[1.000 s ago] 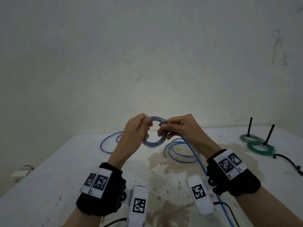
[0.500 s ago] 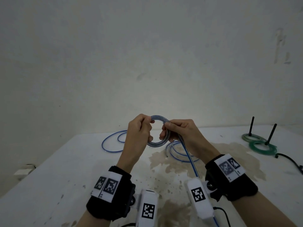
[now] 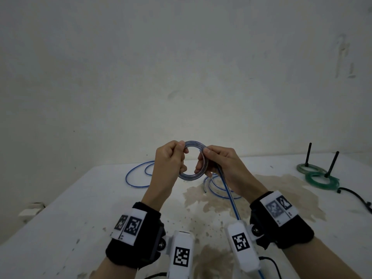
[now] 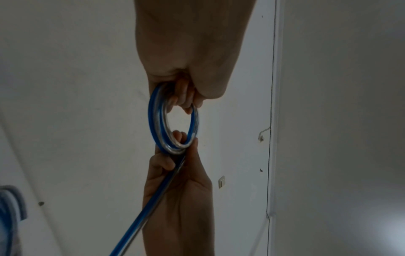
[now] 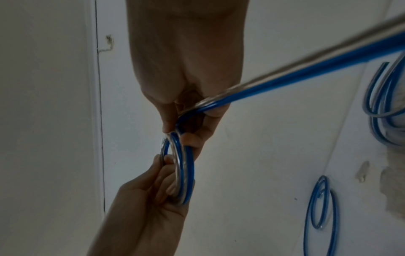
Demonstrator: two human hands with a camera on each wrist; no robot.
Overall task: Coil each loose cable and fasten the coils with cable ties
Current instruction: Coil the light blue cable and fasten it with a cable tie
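Coil (image 3: 192, 160), frame centre: pinched by left hand (image 3: 168, 160) and right hand (image 3: 221, 165); right has shifted up its rim, winding continues.

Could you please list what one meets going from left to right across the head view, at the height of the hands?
Loose blue cable loop → left hand → coil → right hand → pale green ring → dark green ring → black cable.
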